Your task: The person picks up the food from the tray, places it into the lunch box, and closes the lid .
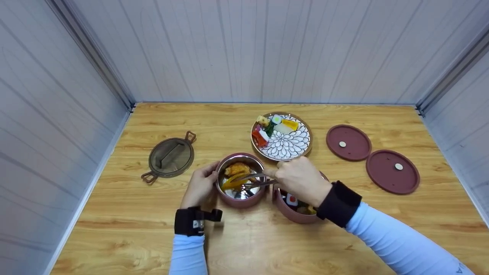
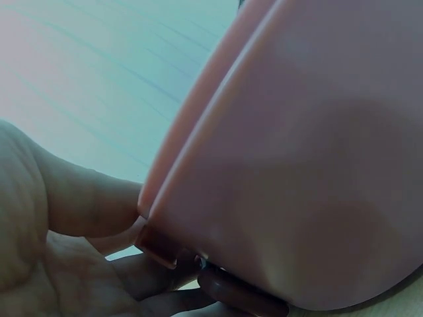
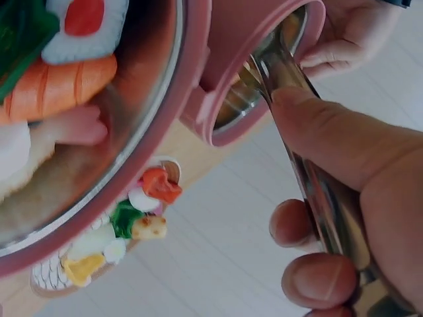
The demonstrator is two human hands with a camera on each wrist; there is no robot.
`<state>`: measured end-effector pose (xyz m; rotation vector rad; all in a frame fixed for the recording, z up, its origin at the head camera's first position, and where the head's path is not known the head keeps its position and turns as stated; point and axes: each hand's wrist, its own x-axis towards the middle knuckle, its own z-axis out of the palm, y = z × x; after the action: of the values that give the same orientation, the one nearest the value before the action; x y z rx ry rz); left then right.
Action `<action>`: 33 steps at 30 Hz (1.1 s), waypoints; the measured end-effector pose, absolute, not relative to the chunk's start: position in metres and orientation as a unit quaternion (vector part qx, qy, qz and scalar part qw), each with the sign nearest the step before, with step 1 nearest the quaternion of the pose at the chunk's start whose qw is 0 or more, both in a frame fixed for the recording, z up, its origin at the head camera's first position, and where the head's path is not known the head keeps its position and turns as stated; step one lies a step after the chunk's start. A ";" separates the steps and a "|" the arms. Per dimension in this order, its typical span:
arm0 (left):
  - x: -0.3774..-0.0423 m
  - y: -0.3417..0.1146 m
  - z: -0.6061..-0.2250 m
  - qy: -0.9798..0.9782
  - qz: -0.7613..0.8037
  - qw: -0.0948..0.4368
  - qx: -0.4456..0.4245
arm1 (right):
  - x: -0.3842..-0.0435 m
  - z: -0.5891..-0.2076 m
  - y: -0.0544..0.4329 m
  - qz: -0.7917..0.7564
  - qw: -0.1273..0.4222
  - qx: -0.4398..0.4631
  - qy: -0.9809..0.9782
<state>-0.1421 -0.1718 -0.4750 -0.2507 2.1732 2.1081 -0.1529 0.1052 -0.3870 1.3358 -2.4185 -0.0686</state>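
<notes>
My left hand (image 1: 199,187) holds the left side of a pink lunch container (image 1: 241,202) with a shiny steel inside. In the left wrist view its thumb lies at the container's rim, the other fingers by a dark red clasp (image 2: 157,246). Metal tongs (image 3: 330,211) are gripped in my right hand (image 1: 301,181); their tips reach into this container, at a yellow food piece (image 1: 233,182). A browned, fried-looking piece (image 1: 237,168) lies behind it. Below my right hand stands a second pink container (image 1: 294,217), holding a sushi roll (image 3: 82,26) and an orange, scored piece (image 3: 63,86).
A flower-patterned plate (image 1: 286,147) behind the containers bears several food pieces. Two dark red lids (image 1: 348,142) lie at the right. On the left is a brown lid-like disc (image 1: 172,157) with two loop handles. Walls enclose the wooden table (image 1: 126,236).
</notes>
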 end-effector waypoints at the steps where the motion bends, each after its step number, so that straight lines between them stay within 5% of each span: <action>1: -0.142 -0.172 -0.475 0.720 0.687 0.051 -0.081 | -0.153 -0.389 0.104 -0.022 0.185 0.476 -0.860; 12: -0.143 -0.171 -0.476 0.683 0.722 0.065 -0.089 | -0.158 -0.395 0.102 -0.010 0.158 0.452 -0.878; 20: -0.142 -0.172 -0.476 0.689 0.718 0.055 -0.082 | -0.161 -0.366 0.116 0.021 0.121 0.438 -0.891; 33: -0.142 -0.173 -0.477 0.723 0.683 0.049 -0.088 | -0.206 -0.346 0.178 0.118 0.075 0.243 -0.960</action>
<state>-0.1420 -0.1732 -0.4768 -0.2677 2.2026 2.0822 -0.2059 0.1778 -0.3457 0.7293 -2.8788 0.3539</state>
